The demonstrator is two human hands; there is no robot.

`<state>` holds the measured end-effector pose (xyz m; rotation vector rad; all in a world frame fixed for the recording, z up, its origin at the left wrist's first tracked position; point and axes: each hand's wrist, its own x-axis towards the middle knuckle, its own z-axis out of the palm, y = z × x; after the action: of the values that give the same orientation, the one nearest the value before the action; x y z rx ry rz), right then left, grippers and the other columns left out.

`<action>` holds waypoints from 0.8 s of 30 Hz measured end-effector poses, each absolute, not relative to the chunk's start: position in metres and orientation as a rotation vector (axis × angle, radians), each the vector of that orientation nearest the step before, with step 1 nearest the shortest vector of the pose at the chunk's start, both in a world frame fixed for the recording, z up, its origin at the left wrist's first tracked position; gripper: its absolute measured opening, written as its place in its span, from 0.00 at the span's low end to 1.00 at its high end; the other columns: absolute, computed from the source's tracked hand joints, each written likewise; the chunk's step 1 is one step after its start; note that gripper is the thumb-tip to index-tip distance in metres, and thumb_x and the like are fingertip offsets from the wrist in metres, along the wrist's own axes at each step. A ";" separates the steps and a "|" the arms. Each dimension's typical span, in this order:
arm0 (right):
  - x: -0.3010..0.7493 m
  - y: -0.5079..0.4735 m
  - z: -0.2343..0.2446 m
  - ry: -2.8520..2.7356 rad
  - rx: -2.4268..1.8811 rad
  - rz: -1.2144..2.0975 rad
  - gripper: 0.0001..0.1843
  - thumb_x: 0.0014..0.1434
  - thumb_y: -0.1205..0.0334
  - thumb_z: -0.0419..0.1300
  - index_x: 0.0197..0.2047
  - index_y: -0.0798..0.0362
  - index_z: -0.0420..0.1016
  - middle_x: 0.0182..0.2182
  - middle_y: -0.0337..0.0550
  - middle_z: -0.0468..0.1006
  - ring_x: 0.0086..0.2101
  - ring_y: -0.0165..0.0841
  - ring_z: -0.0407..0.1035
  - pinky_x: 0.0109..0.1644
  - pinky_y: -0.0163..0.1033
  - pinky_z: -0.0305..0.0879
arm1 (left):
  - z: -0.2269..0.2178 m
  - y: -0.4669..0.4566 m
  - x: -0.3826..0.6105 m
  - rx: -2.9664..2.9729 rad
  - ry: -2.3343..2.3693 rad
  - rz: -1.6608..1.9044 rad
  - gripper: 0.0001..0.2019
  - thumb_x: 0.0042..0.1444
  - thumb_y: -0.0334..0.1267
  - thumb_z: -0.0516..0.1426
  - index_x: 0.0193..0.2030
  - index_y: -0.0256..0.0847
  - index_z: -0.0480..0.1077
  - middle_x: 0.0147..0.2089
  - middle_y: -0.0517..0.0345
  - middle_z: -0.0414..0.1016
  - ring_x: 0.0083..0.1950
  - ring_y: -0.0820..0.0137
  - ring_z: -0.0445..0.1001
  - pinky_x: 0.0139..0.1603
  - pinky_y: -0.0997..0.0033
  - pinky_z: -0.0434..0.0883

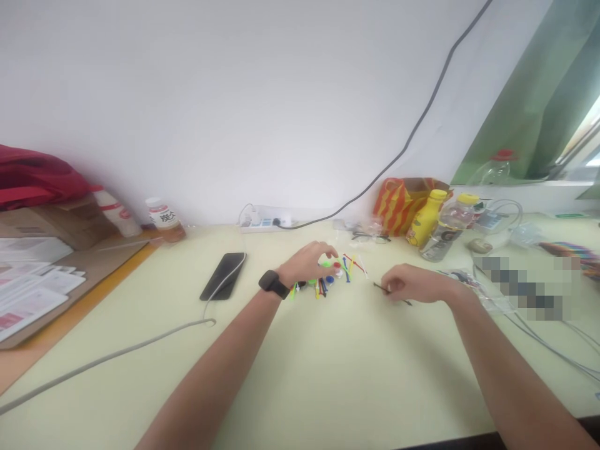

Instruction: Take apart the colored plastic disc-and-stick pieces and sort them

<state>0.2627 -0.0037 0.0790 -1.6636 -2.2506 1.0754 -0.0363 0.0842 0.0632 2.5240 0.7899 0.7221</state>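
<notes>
From the head camera, the left hand (305, 264) is over a small heap of bright bits on the pale table (319, 375). Its thumb and pointing finger are apart, curled near a little red round piece (337, 266); I can't tell if they touch it. A blue round piece (330, 280) lies just under that hand, and thin colored sticks (347, 276) lie around it, some crossing each other. The right hand (409, 282) is to the right of the heap, with its fingers pinched on a thin black stick (379, 286). One end pokes out on the left and the other on the right, so the stick seems held near its middle. A soft, steady pinch should be best, since a skinny stick could roll or slip. The left hand should use just its fingertips and lift gently, because the bits are tiny and close together, and a bump could scatter them. It would help to keep that wrist, with its black watch (274, 283), up off the sticks.
</notes>
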 end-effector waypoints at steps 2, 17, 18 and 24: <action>0.251 0.000 0.091 -2.190 -1.539 1.040 0.15 0.54 0.47 0.66 0.29 0.50 0.79 0.23 0.41 0.75 0.25 0.33 0.66 0.28 0.38 0.58 | 0.072 0.079 -0.033 2.470 0.762 0.846 0.12 0.61 0.49 0.62 0.43 0.43 0.77 0.44 0.54 0.80 0.43 0.64 0.76 0.44 0.65 0.71; 0.176 0.035 0.050 -1.369 -0.976 1.259 0.15 0.54 0.52 0.66 0.42 0.51 0.75 0.30 0.40 0.77 0.32 0.34 0.73 0.39 0.40 0.68 | 0.072 0.071 -0.016 2.167 0.604 1.013 0.09 0.59 0.39 0.63 0.43 0.39 0.75 0.40 0.54 0.81 0.38 0.69 0.79 0.43 0.67 0.78; 0.176 0.035 0.048 -1.367 -0.976 1.260 0.14 0.53 0.55 0.66 0.42 0.51 0.75 0.30 0.39 0.76 0.31 0.33 0.72 0.38 0.40 0.67 | 0.071 0.071 -0.017 2.172 0.614 1.013 0.08 0.58 0.38 0.63 0.42 0.39 0.74 0.38 0.54 0.80 0.37 0.69 0.78 0.42 0.67 0.78; 0.179 0.034 0.042 -1.456 -1.014 1.247 0.09 0.50 0.60 0.60 0.37 0.50 0.71 0.23 0.33 0.68 0.23 0.28 0.59 0.29 0.36 0.55 | 0.069 0.066 -0.012 2.172 0.613 0.955 0.06 0.53 0.34 0.63 0.39 0.39 0.74 0.33 0.57 0.79 0.34 0.70 0.77 0.39 0.70 0.76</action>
<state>0.1791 0.0337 0.0420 -1.0140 -1.4561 1.2473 -0.0118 0.0661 0.0686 2.1718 0.6134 0.9546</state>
